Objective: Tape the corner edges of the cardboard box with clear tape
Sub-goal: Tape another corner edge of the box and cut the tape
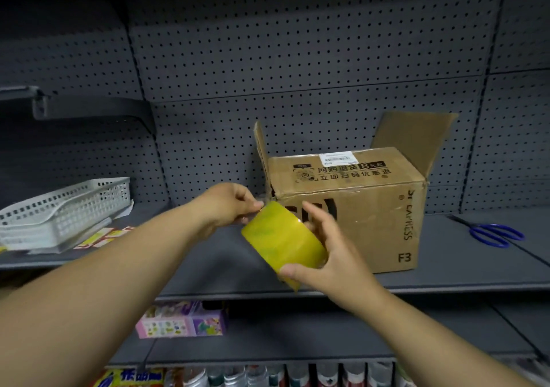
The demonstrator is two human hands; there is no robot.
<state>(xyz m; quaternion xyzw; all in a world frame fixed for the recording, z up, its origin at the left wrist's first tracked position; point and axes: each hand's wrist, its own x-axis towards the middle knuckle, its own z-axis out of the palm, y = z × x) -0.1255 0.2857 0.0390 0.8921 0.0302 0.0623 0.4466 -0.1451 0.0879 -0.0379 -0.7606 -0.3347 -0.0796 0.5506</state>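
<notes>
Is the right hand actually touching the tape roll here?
Touching. The head view shows the right hand gripping the tape roll, thumb against its near rim and fingers curled over the far side.

We're in a shop: grey perforated metal back panels (297, 59) behind grey metal display shelves (208, 255). On the lower shelf we see a pink printed retail carton (181, 321), and below it a row of packaged goods (268, 376). A white slotted plastic basket (65, 208) sits at left.
</notes>
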